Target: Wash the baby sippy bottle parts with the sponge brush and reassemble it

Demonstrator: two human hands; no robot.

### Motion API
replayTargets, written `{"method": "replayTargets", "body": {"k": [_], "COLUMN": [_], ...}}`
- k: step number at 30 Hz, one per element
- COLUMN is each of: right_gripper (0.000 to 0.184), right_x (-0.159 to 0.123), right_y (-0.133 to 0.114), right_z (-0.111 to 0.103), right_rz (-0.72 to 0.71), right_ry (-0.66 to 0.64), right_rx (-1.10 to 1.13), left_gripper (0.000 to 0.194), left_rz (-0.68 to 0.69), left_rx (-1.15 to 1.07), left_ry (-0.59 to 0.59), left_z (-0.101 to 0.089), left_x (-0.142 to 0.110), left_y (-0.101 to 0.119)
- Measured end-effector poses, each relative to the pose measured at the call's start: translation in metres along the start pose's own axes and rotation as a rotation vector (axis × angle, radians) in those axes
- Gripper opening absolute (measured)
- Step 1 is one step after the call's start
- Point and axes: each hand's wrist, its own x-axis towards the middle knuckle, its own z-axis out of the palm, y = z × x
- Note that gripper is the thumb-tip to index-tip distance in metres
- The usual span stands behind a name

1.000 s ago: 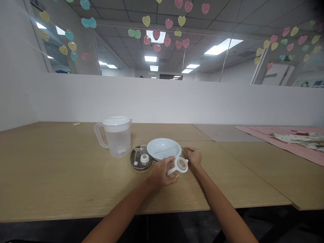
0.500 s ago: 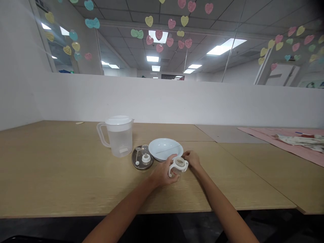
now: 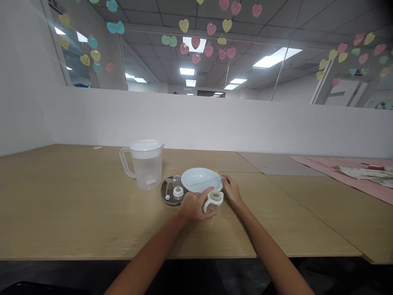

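- Table [image 3: 123, 229]: pale wood-look top, smooth, faintly grained, with low sheen.
- Pitcher [image 3: 149, 170], toward the table's far edge: translucent plastic, smooth and frosted.
- Bowl [image 3: 196, 176]: white, smooth, glossy.
- Tray [image 3: 172, 200]: dark, shiny metal.
- Bottle [image 3: 214, 200]: clear, smooth body; white plastic handle [image 3: 207, 200].
- Pink cloth [image 3: 328, 167], at the table's right end: matt fabric.
- Heart-shaped notes [image 3: 211, 28]: matt paper on smooth, reflective glass [image 3: 245, 45].

Our left forearm [image 3: 153, 254] slants toward one o'clock, our left grip [image 3: 194, 205] curled; our right forearm [image 3: 260, 239] and right grip [image 3: 231, 190] aim toward eleven.
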Motion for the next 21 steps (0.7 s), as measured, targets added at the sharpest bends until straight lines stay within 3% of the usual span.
{"method": "replayTargets", "body": {"k": [4,7,9,13,17,21], "right_gripper": [0.052,0.049,0.047,0.045,0.049,0.051], "right_x": [0.001,0.002,0.003,0.006,0.007,0.005], "right_y": [0.006,0.013,0.015,0.018,0.019,0.016], "right_z": [0.004,0.006,0.007,0.009,0.009,0.007], "right_rz": [-0.085,-0.096,-0.095,-0.07,-0.042,-0.033], "right_ry": [-0.081,-0.073,-0.078,-0.098,-0.136,-0.136], "right_rx": [0.025,-0.019,-0.014,0.044,0.045,0.004], "left_gripper": [0.06,0.033,0.029,0.03,0.028,0.027], "left_rz": [-0.064,-0.299,-0.46,-0.701,-0.792,-0.805], "left_rx": [-0.08,0.034,0.223,0.479,0.536,0.54], "left_ry": [0.23,0.361,0.305,0.014,-0.167,-0.197], "left_z": [-0.011,-0.021,-0.024,-0.022,-0.018,-0.017], "left_x": [-0.004,-0.005,-0.004,-0.004,-0.008,-0.01], "left_y": [-0.022,-0.047,-0.063,-0.085,-0.092,-0.094]}}
